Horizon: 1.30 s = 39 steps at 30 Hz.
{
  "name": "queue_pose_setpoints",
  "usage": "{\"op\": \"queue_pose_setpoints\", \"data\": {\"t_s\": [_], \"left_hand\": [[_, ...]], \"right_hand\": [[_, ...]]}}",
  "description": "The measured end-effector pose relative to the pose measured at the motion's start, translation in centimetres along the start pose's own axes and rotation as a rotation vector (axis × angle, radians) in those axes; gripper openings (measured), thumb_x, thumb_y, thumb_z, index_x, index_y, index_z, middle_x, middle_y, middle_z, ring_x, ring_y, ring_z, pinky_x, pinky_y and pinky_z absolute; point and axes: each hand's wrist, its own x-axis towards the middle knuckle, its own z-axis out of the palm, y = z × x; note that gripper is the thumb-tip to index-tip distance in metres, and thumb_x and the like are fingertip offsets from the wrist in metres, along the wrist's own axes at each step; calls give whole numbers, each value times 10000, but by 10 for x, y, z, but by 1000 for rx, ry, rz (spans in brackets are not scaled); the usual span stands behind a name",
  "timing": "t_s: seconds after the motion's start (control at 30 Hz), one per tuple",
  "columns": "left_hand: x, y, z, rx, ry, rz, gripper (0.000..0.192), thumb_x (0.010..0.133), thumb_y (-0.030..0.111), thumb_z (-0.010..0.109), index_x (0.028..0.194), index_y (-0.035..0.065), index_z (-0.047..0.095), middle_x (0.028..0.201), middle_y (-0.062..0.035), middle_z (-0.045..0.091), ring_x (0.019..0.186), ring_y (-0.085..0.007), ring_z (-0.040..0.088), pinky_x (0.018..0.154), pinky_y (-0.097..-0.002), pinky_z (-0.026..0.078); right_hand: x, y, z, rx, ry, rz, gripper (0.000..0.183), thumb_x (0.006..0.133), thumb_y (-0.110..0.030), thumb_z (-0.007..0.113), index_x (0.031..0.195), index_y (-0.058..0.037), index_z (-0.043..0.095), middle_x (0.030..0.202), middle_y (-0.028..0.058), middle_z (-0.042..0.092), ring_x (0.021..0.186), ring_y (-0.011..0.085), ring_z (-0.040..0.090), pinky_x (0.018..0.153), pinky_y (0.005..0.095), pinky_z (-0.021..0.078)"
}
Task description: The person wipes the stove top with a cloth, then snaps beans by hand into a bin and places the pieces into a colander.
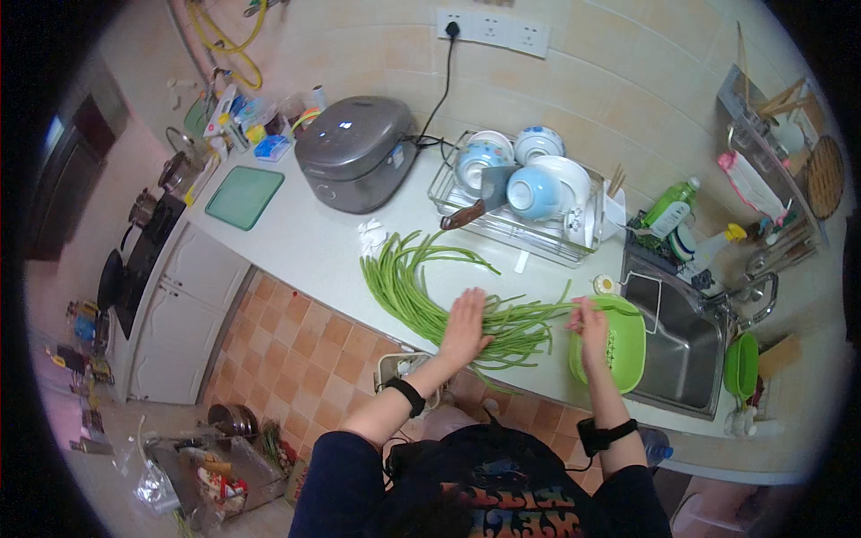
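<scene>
A large bundle of green long beans [410, 296] lies curved across the white countertop. My left hand [465, 326] rests flat over the middle of the bundle, palm down, with the thumb spread. My right hand [589, 324] pinches one or more long beans near the bundle's right end. The pinched strand stretches from the pile past my fingers, over the far side of a light green plastic colander basket [629, 356]. That basket stands at the sink's left edge, partly behind my right forearm.
Behind the beans stands a wire dish rack [531, 239] with bowls and a cleaver [494, 188], its wooden handle jutting out. A rice cooker [356, 158] and a green cutting board [245, 197] sit further left. The steel sink [683, 363] lies right. Below the counter is a bin [387, 370].
</scene>
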Motion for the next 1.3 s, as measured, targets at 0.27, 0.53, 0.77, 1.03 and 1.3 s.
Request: {"op": "queue_pose_setpoints", "data": {"t_s": [0.27,0.53,0.77,1.03,1.3], "left_hand": [[-30,-82,21,118,-148,15,512,748,311,524,1162,43,388,1123,-129,442,1091,-295,356,965,-424,213],[-18,-46,0,-83,41,132,386,699,56,487,1080,31,435,1058,-164,453,1027,-293,398,943,-419,244],[16,100,-48,-661,-66,490,376,769,164,516,1092,3,407,1058,-151,457,976,-305,444,837,-368,364],[3,189,-80,-1219,-591,424,327,847,220,431,1091,5,404,998,-157,500,915,-283,505,786,-325,386],[-6,180,-63,-1041,-513,143,217,852,205,435,996,56,500,803,-57,558,659,-143,496,613,-261,401]], "right_hand": [[-11,-104,-43,299,90,-257,255,862,-265,429,858,-20,500,603,-32,423,508,42,382,486,182,370],[-66,-174,-109,817,-7,-417,192,875,-211,404,771,-50,413,608,-17,299,480,44,265,432,159,266],[-121,-132,-93,591,59,-123,176,856,-200,442,807,-38,491,614,-26,391,460,21,309,380,138,227],[-170,-124,-39,-93,36,-3,159,825,-174,502,795,-20,532,578,-8,485,480,53,435,448,187,363],[-189,-71,-107,-173,23,58,149,791,-150,554,813,-2,548,662,28,566,574,63,509,522,181,414]]}}
